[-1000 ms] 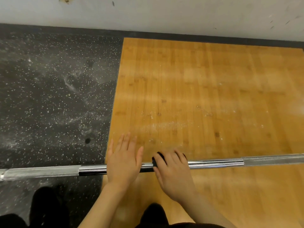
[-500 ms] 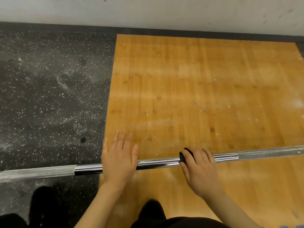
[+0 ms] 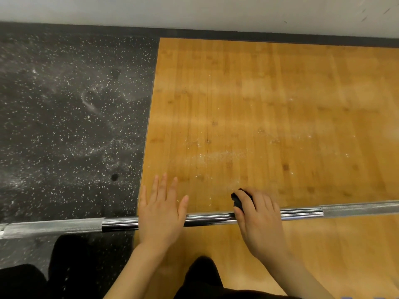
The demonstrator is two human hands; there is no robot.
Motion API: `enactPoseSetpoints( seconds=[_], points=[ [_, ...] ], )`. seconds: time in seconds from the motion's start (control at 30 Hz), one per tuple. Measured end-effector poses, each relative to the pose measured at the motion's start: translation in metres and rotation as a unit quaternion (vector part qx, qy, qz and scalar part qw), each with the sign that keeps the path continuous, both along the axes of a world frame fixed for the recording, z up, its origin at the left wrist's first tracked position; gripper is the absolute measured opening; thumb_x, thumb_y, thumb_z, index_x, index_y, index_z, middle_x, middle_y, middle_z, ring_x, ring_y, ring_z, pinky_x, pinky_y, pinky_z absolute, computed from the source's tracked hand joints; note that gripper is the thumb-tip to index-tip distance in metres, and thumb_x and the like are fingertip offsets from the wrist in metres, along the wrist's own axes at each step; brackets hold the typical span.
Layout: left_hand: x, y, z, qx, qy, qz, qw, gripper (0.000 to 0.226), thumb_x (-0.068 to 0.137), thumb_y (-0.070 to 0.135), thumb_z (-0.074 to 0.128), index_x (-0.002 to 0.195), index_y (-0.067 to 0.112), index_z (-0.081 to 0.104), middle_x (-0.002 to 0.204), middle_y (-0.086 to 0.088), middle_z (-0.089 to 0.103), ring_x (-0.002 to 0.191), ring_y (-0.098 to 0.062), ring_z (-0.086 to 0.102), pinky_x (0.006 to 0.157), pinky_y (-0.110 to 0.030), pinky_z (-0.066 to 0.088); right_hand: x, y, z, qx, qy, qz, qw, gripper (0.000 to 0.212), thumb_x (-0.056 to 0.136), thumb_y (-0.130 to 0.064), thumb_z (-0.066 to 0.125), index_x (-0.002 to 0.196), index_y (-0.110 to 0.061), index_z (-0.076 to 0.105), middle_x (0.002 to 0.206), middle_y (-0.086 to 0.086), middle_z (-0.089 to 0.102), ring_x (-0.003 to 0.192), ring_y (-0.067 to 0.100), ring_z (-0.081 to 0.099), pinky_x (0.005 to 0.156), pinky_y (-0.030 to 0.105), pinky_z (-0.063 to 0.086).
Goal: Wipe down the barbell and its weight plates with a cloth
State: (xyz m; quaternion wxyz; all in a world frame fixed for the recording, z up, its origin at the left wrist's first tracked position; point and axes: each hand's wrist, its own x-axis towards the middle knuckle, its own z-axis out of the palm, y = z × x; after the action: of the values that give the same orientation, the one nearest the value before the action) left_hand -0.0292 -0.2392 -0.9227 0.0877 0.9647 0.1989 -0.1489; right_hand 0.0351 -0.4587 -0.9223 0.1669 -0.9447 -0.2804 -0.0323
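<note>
Your left hand (image 3: 160,209) lies flat and open on the barbell (image 3: 209,219), which rests on the floor. Your right hand (image 3: 259,221) grips the black cloth (image 3: 237,201) around its shiny middle. The rough ends look dusty. No weight plates show.

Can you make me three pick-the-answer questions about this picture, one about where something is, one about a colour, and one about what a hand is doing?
1. Where does the left hand rest?
A. On the bar
B. On the wall
C. On a shoe

2. What colour is the cloth?
A. White
B. Black
C. Yellow

3. How is the right hand?
A. Flat and empty
B. Lifted off the bar
C. Curled round the cloth on the bar

Answers:
1. A, its flat palm lies across the shiny bar.
2. B, a black bit pokes out past the fingers.
3. C, its fingers wrap the cloth against the bar.
</note>
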Motion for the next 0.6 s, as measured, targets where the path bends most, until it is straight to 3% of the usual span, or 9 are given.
enactPoseSetpoints(
  seconds=[0.17, 0.27, 0.37, 0.6],
  points=[
    [-0.018, -0.005, 0.006, -0.063, -0.054, 0.039, 0.996, 0.075, 0.092, 0.059, -0.006, 0.154, 0.025, 0.019, 0.162, 0.002, 0.007, 0.149, -0.014, -0.005, 0.121, -0.043, -0.003, -0.02, -0.007, -0.005, -0.016, -0.002, 0.021, 1.0, 0.034, 0.096, -0.037, 0.037, 0.121, -0.018, 0.05, 0.114, 0.002, 0.052, 0.102, 0.02, 0.046, 0.093, 0.034, 0.033],
    [-0.028, -0.011, 0.009, -0.08, -0.105, 0.042, 0.99, 0.064, 0.099, 0.05, 0.014, 0.148, 0.015, 0.037, 0.157, -0.004, 0.027, 0.148, -0.019, 0.015, 0.12, -0.048, 0.009, -0.031, -0.004, -0.005, -0.025, 0.004, 0.025, 0.999, 0.035, 0.095, -0.037, 0.04, 0.122, -0.018, 0.051, 0.115, 0.0, 0.051, 0.103, 0.019, 0.046, 0.096, 0.035, 0.032],
    [-0.037, -0.016, 0.005, -0.038, -0.088, -0.023, 0.995, 0.058, 0.099, 0.043, 0.024, 0.144, 0.013, 0.044, 0.154, -0.008, 0.034, 0.145, -0.025, 0.026, 0.115, -0.054, 0.022, -0.043, 0.011, -0.006, -0.038, 0.023, 0.046, 0.998, 0.034, 0.093, -0.038, 0.042, 0.12, -0.02, 0.053, 0.113, 0.001, 0.058, 0.105, 0.019, 0.052, 0.101, 0.039, 0.036],
    [-0.043, -0.015, -0.004, -0.017, -0.095, -0.038, 0.995, 0.059, 0.1, 0.045, 0.018, 0.145, 0.014, 0.038, 0.156, -0.009, 0.032, 0.145, -0.026, 0.027, 0.113, -0.057, 0.026, -0.053, 0.026, -0.012, -0.074, 0.029, 0.131, 0.988, 0.032, 0.094, -0.044, 0.04, 0.111, -0.023, 0.058, 0.108, -0.003, 0.064, 0.098, 0.016, 0.061, 0.098, 0.038, 0.044]
  ],
)
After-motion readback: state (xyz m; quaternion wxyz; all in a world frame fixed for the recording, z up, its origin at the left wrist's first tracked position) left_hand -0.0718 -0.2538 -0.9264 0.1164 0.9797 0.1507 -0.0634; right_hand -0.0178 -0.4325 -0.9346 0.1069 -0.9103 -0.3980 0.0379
